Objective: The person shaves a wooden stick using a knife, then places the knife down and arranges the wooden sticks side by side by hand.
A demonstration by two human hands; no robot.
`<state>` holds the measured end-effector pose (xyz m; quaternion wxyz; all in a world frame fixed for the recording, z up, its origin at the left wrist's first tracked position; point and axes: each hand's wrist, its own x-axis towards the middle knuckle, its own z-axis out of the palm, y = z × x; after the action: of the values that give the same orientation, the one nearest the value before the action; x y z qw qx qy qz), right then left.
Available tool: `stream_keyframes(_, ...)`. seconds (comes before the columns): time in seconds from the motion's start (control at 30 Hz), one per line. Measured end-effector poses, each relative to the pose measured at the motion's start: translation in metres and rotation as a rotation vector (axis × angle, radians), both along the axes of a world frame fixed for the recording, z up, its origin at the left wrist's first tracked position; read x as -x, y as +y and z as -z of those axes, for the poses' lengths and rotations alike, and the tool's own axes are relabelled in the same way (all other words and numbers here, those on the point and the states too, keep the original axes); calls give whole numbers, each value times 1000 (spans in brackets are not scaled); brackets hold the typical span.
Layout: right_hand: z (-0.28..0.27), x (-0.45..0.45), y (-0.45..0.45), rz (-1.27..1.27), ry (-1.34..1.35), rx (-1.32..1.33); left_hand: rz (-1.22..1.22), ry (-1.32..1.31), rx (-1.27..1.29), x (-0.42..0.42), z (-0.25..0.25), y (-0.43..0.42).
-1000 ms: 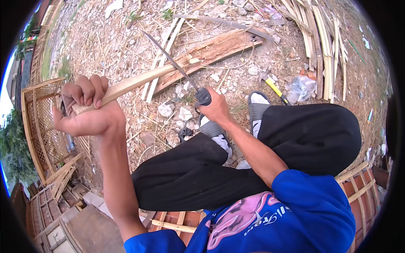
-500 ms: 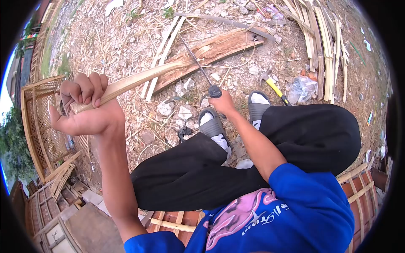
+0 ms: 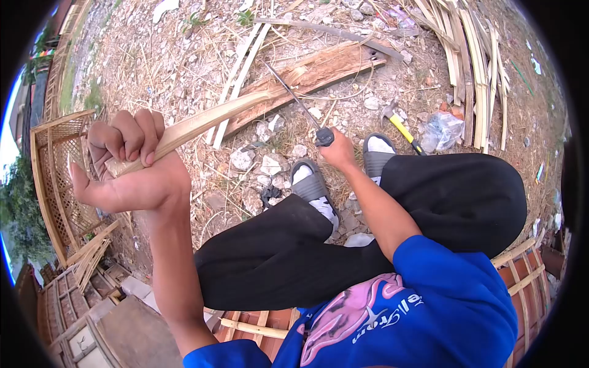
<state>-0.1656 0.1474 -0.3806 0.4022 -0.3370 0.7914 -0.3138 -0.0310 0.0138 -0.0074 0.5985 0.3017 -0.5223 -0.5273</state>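
Observation:
My left hand (image 3: 132, 156) is closed around the near end of a pale wooden strip (image 3: 205, 119), its thumb sticking out to the left. The strip slants away to the right, and its far end shows over a rough wooden plank (image 3: 331, 66) on the ground. In my right hand (image 3: 338, 149) is the dark handle of a long knife (image 3: 296, 98), its narrow blade seen nearly edge-on. The blade points up and left, passing close to the strip's far end; I cannot tell whether they touch.
A yellow-handled hammer (image 3: 403, 130) lies right of my feet, beside a clear plastic bag (image 3: 442, 130). Long wooden strips (image 3: 478, 80) are piled at the upper right. Stones (image 3: 270, 164) litter the ground, and a lattice wooden panel (image 3: 46, 184) stands at the left.
My right hand and the knife have shifted slightly right and down. My left hand has moved a little right and down with the wooden strip.

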Motion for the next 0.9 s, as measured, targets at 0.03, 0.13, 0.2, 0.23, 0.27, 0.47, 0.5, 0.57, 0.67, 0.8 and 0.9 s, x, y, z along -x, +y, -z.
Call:
stream_keyframes(0.03,0,-6,4,8,-68,-25,-4,-1,-15,0,2,4)
stream_keyframes(0.13,-5,-16,-3,76,-449,-65,-8,-7,-18,-4,2,-1)
stream_keyframes(0.2,-22,-24,0,112,-377,-40,-15,-16,-21,0,1,2)
stream_keyframes(0.23,-33,-28,-3,133,-334,-23,-15,-15,-18,3,1,2)
stream_keyframes(0.27,-39,-35,0,141,-201,41,-9,-8,-18,4,1,1)
stream_keyframes(0.47,-58,-32,-4,7,-174,404,-27,-4,-19,-1,3,-5)
stream_keyframes(0.5,-51,-32,-3,19,-163,383,-13,-8,-21,-5,2,-5)
stream_keyframes(0.57,-18,-22,9,46,-66,129,-20,-6,-21,-4,1,-5)
stream_keyframes(0.67,9,-14,14,91,-42,24,-64,-6,-26,-4,0,-6)
stream_keyframes(0.8,29,-4,15,138,-707,-105,-93,21,-40,-9,0,-13)
stream_keyframes(0.9,39,-9,14,170,-960,-136,-171,-6,-37,-15,-2,-18)
